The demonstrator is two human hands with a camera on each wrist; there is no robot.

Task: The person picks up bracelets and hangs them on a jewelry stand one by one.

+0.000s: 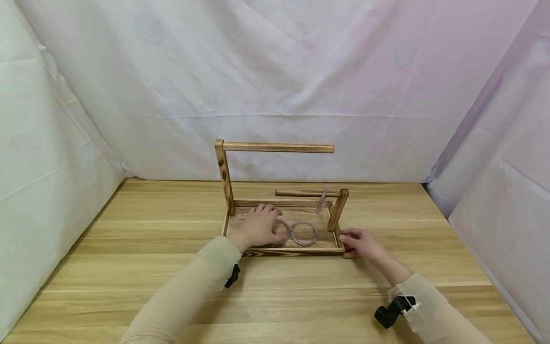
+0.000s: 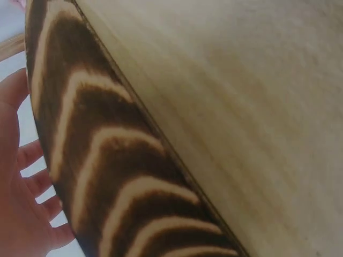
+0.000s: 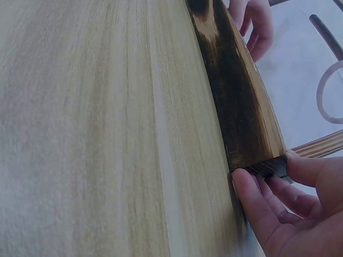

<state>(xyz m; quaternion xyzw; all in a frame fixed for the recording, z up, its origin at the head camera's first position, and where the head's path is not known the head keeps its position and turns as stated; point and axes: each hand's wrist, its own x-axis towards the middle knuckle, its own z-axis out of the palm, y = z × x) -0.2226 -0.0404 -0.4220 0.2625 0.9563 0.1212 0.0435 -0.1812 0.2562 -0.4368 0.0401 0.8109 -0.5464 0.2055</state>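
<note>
A wooden bangle stand [image 1: 296, 252] has a shallow tray base, a tall bar [image 1: 279, 147] on the left post and a lower bar [image 1: 292, 193] on the right post. One translucent bangle [image 1: 321, 200] hangs on the lower bar. Two more lie side by side in the tray: the right bangle [image 1: 304, 244] is in full view, the left bangle [image 1: 289, 230] partly under my left hand [image 1: 259, 226]. That hand reaches over the front rim with fingers spread, thumb over the bangle. At the front right corner, my right hand [image 3: 300, 209] grips the tray between thumb and fingers.
The stand sits on a wood-grain table [image 1: 150, 267]. White cloth [image 1: 275, 86] hangs behind the table and along both sides. A black wrist camera [image 1: 393, 310] is strapped to the right sleeve, another [image 1: 232, 276] to the left.
</note>
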